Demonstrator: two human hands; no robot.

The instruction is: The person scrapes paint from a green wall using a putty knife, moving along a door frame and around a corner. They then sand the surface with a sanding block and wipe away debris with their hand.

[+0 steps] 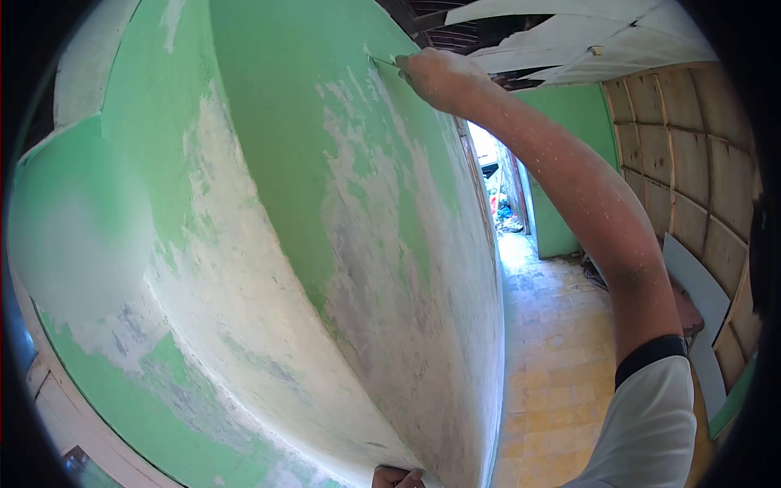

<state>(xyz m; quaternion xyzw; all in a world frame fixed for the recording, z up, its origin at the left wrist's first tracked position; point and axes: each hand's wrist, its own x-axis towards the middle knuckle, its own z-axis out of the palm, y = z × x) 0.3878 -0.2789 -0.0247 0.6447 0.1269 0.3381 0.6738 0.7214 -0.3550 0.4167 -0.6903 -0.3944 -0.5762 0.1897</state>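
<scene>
High on the green wall [277,122], my right hand [431,77] is closed around a thin scraper [384,62]. The scraper's tip touches the paint at the top of a peeled patch [366,220] of bare white and grey plaster. White flecks cover my right arm. At the bottom edge, my left hand [397,478] shows only in part, low by the wall's corner. Its fingers are curled together, and whatever they may hold is hidden.
A wall corner runs down between the two peeled faces. To the right lie yellow floor tiles [553,358] and a bright doorway [500,187]. Torn ceiling panels [569,32] hang overhead. A wood-framed partition [691,138] stands far right, with pale boards [695,281] leaning there.
</scene>
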